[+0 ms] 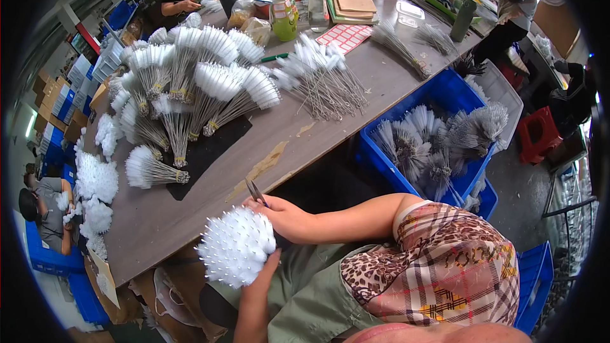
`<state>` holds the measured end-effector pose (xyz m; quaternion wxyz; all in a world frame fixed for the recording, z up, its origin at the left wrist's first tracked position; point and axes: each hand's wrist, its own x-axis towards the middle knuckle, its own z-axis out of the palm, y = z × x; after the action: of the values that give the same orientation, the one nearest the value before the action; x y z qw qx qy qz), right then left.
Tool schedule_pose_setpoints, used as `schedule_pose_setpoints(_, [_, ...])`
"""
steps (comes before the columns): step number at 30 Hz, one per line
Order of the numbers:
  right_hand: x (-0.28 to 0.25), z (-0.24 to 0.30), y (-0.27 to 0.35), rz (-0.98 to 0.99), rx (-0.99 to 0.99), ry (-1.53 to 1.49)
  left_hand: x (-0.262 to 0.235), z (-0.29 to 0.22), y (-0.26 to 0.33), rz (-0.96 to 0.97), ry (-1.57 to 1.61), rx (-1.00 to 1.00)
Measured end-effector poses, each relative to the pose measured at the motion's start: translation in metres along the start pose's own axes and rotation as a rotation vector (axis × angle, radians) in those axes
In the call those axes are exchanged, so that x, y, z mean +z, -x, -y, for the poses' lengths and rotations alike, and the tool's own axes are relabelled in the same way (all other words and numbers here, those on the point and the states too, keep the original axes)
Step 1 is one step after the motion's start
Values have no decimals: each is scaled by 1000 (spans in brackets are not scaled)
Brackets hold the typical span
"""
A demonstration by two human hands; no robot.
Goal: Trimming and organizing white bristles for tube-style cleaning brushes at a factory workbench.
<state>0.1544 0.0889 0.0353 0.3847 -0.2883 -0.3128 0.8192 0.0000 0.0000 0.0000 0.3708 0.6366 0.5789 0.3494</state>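
A round bundle of white-bristled brushes [235, 244] is at the table's near edge, its bristle heads facing left and small tips poking out. My left hand [270, 268] comes up from below and is closed around the bundle's back, its fingers partly hidden. Just above the bundle, my right hand [284, 217] is closed on a pair of scissors [255, 192] with dark handles, their metal blades pointing up and left over the table edge. The right fingers are close against the bristles. The brushes' wire stems are hidden behind the bristles and my hands.
Tied brush bundles [181, 76] pile up on the table [210, 216]; loose wire-stemmed brushes [321, 82] lie beside them. A blue crate [375, 136] full of brushes stands right of the table. White brush heads [95, 174] line the left edge. Other people work around.
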Motion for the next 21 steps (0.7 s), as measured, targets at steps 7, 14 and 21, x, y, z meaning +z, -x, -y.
schedule_pose_setpoints(7, [-10,11,-24,106,-138,47,8,4,-32,-150,416,18])
schedule_pose_setpoints(14, [-28,7,-6,312,-628,862,-11,-56,-46,-179,1126,-146])
schedule_pose_setpoints(21, [-32,15,-5,213,-710,744,-39,-75,-52,41,666,22])
